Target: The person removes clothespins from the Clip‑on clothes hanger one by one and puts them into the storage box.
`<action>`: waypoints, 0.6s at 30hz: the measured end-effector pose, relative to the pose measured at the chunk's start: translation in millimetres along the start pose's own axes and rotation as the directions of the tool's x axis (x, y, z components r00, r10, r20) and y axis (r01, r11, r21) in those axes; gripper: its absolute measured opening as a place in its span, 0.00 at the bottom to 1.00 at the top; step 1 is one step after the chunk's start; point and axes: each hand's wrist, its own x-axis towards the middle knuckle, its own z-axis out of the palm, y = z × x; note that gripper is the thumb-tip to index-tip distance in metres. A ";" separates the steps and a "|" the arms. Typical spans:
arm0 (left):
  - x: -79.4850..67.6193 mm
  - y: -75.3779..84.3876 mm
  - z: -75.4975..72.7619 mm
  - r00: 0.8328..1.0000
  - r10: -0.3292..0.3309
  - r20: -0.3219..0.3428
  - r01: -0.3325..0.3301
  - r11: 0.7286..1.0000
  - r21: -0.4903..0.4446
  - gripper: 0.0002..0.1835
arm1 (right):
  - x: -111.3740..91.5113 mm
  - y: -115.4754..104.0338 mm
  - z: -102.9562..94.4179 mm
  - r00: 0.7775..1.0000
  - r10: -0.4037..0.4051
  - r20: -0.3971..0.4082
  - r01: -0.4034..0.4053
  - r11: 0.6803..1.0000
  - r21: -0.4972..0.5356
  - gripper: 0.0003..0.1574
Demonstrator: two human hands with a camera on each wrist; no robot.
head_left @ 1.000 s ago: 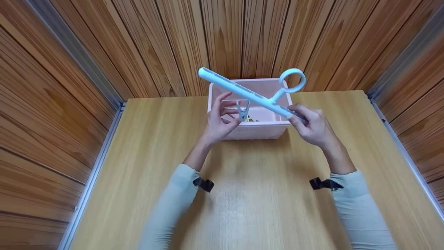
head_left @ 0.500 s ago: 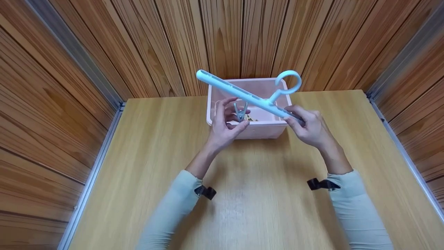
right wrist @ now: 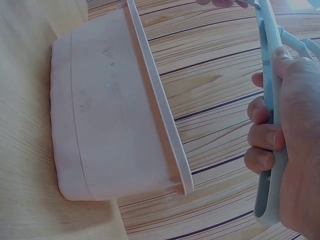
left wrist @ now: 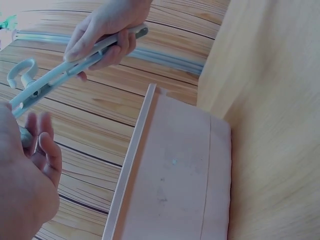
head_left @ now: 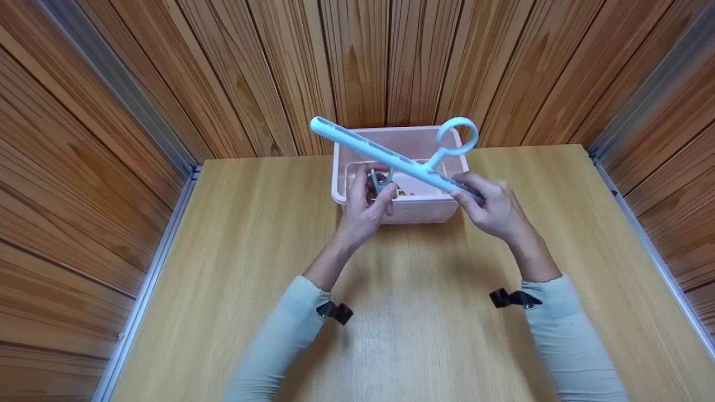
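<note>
My right hand (head_left: 491,209) grips one arm of a light blue clothes hanger (head_left: 385,153), fingers curled round it in the right wrist view. The hanger is held tilted above the pink bin, its round hook (head_left: 473,142) on the right and its free arm pointing up to the left. My left hand (head_left: 360,215) holds a blue-grey clothespin (head_left: 375,181) with a V shape between thumb and fingers, just under the hanger's bar. The fingers partly cover the clothespin; in the left wrist view only a small rounded bit shows.
The pink plastic bin (head_left: 416,212) stands at the back of the wooden table (head_left: 413,312), against the slatted wall. Small yellowish pieces (head_left: 405,192) lie inside it, too small to make out. Wood-panelled walls with metal rails close in both sides.
The left hand has shifted slightly right, and its fingers have closed further round the clothespin. The right hand has brought the hanger a little left and lower. The bin has stayed put.
</note>
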 end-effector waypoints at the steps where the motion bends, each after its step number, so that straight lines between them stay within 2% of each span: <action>1: -0.3 0.2 0.1 1.000 -0.002 0.002 0.002 1.000 -0.006 0.17 | -0.1 -0.2 1.2 1.000 -0.001 0.001 0.001 1.000 0.000 0.16; 9: 0.1 0.2 1.8 1.000 0.006 0.026 -0.006 1.000 0.030 0.11 | -0.2 -0.2 8.9 0.999 -0.048 0.017 0.047 0.998 0.045 0.15; 14: 0.3 0.4 -0.4 0.999 0.021 -0.042 -0.013 0.985 0.172 0.14 | 1.3 -3.3 5.9 0.998 -0.046 0.054 0.041 0.995 0.087 0.14; 17: 0.2 -0.8 -3.7 0.996 0.057 -0.075 -0.035 0.963 0.268 0.16 | 3.6 -5.5 2.6 0.995 -0.038 0.091 0.030 0.996 0.089 0.12; 18: 0.1 -1.4 -5.0 0.994 0.079 -0.080 -0.050 0.948 0.315 0.16 | 4.3 -5.8 1.6 0.994 -0.032 0.105 0.023 0.996 0.087 0.11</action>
